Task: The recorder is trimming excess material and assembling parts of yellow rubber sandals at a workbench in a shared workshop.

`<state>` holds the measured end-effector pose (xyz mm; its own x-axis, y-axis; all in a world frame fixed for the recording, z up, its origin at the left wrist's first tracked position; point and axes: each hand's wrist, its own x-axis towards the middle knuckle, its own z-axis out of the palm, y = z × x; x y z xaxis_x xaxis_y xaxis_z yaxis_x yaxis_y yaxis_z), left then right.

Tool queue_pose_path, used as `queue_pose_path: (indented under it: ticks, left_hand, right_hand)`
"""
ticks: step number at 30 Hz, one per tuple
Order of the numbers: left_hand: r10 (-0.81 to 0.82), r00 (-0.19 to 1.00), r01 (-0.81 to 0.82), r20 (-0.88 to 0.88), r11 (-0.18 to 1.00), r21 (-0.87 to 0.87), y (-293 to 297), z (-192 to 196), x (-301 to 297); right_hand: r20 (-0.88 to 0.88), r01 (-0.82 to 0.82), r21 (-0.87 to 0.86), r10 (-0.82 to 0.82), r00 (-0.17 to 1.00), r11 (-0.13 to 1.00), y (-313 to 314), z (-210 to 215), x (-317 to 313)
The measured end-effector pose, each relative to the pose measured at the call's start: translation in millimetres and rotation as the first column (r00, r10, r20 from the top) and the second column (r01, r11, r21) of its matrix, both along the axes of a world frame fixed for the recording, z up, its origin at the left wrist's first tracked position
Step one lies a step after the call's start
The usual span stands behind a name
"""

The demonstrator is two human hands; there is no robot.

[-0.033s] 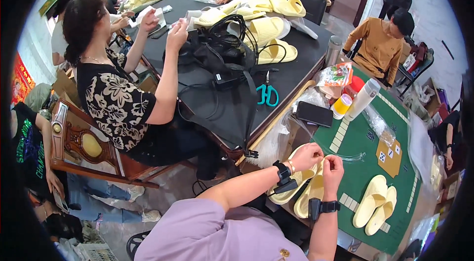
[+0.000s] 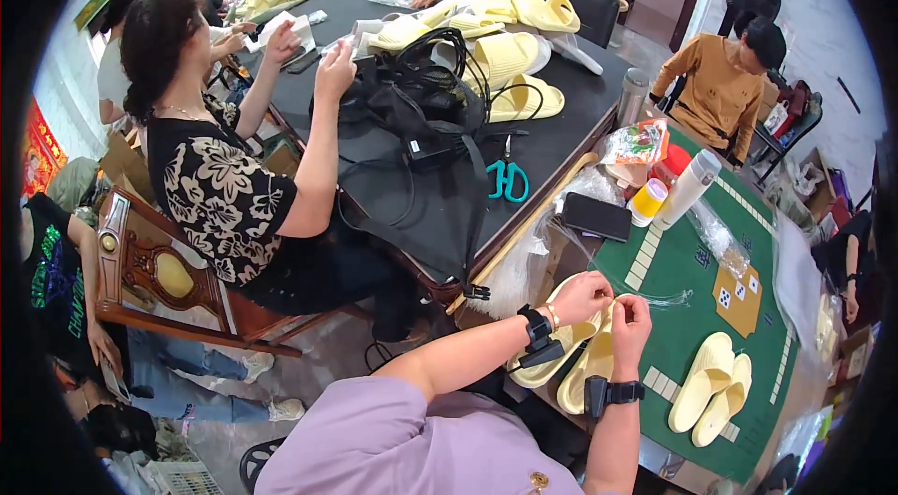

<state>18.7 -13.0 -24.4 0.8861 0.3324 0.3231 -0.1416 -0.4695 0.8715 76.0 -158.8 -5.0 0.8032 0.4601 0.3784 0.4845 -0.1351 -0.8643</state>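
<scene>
My left hand and my right hand are close together, each in a pinch, above the front of a pair of pale yellow slippers. Whatever the fingertips hold is too small to make out. Thin clear plastic strands lie just beyond my right hand on a green mat. Another pair of pale yellow slippers rests on the mat to the right. A bundle of whitish strands lies left of my hands.
Beyond my hands are a black phone, a yellow cup and a pale bottle. Teal-handled scissors, black cables and more slippers cover the dark table. A person sits at left, another far right.
</scene>
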Motion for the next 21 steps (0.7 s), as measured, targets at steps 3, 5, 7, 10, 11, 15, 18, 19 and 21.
queue_pose_path:
  ticks: [3,5,7,10,11,15,18,19,21]
  left_hand:
    - [-0.009,1.0,0.009,-0.006,1.0,0.01,-2.0,-3.3,0.2]
    - [0.003,1.0,-0.004,0.011,1.0,0.029,-2.9,-4.7,0.3]
    - [-0.02,0.998,0.017,0.059,0.998,0.059,-2.9,-4.6,0.0]
    - [-0.013,0.998,0.009,0.062,0.998,0.056,-2.3,-3.0,-0.6]
    - [-0.009,0.998,0.006,0.055,0.998,0.06,-1.9,-2.6,-0.7]
    - [0.0,0.999,-0.002,0.042,0.999,0.035,-1.5,-1.2,-1.4]
    - [0.007,0.999,-0.009,0.048,0.998,0.058,-3.6,-1.9,-1.9]
    - [0.007,0.999,-0.009,0.048,0.998,0.056,-3.5,-2.4,-1.7]
    - [0.013,0.998,-0.016,0.058,0.998,0.06,-2.5,-2.9,-1.7]
  right_hand:
    - [0.032,0.006,-0.036,-0.004,0.999,0.999,-2.4,-1.2,-1.0]
    - [0.028,0.0,-0.045,0.001,1.0,0.999,-3.6,-2.2,-1.1]
    - [0.057,-0.007,-0.033,0.009,0.998,0.999,-3.5,-2.6,-1.4]
    - [0.068,0.0,-0.059,0.004,0.998,0.998,-0.6,-2.0,-1.7]
    - [0.057,-0.012,-0.055,0.015,0.998,0.998,-0.2,-1.7,-1.4]
    - [0.074,-0.006,-0.079,0.012,0.997,0.997,1.0,-0.7,-2.1]
    - [0.102,-0.019,-0.061,0.026,0.994,0.998,-0.4,-0.4,-2.7]
    - [0.114,-0.018,-0.071,0.026,0.993,0.997,-0.5,-1.0,-2.5]
    - [0.118,-0.011,-0.074,0.019,0.993,0.997,0.3,-1.3,-2.9]
